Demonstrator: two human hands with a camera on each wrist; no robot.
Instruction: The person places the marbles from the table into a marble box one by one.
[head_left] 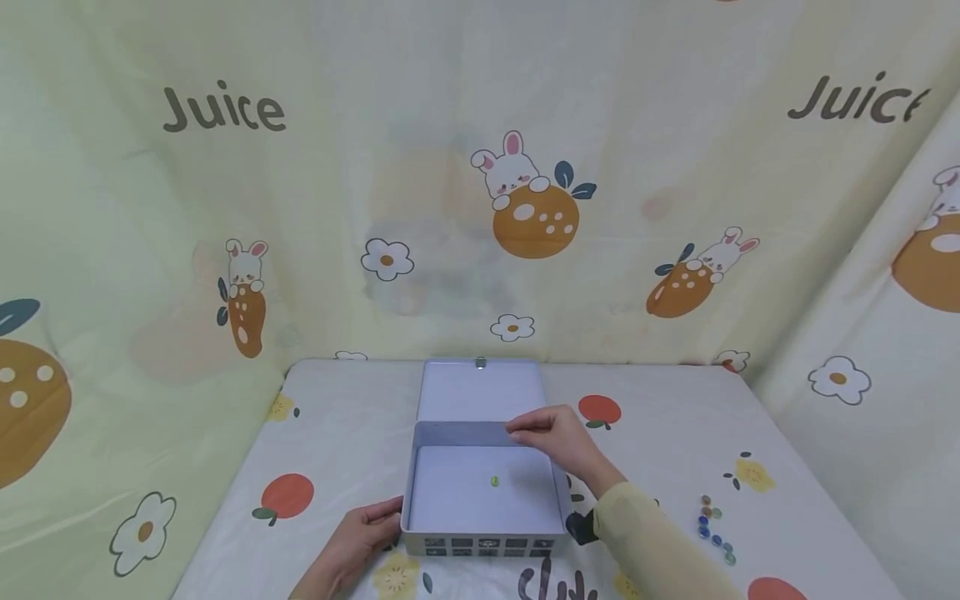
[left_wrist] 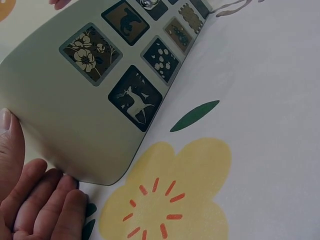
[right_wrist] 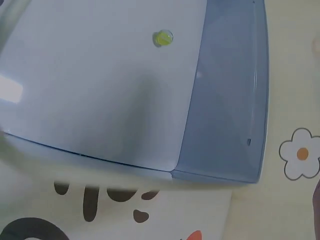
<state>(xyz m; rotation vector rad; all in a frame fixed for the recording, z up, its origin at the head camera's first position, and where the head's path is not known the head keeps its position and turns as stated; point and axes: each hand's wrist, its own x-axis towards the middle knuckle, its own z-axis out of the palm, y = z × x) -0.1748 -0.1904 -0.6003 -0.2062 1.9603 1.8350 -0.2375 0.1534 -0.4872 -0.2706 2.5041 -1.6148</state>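
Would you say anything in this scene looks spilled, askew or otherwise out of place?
Nothing looks damaged or spilled. The open tin box sits square on the table, holding a single green bead, while the other beads lie in a loose cluster on the cloth to its right, apart from the box.

Soft, even light is filling the space from above, and the pale cartoon-printed cloth backdrop (head_left: 480, 167) is looking bright and a little washed out. Shadows are staying faint in the head view. That view is bending at its edges, so the side walls are curving inward. In the left wrist view the light is dimmer: the grey tin box with picture tiles on its side (left_wrist: 90, 100) is casting a soft dark band onto the white cloth with a yellow flower print (left_wrist: 250, 150). In the right wrist view the box's pale floor is showing a blurred grey shadow and a small bright glare patch at the left edge, and the near print is looking soft.
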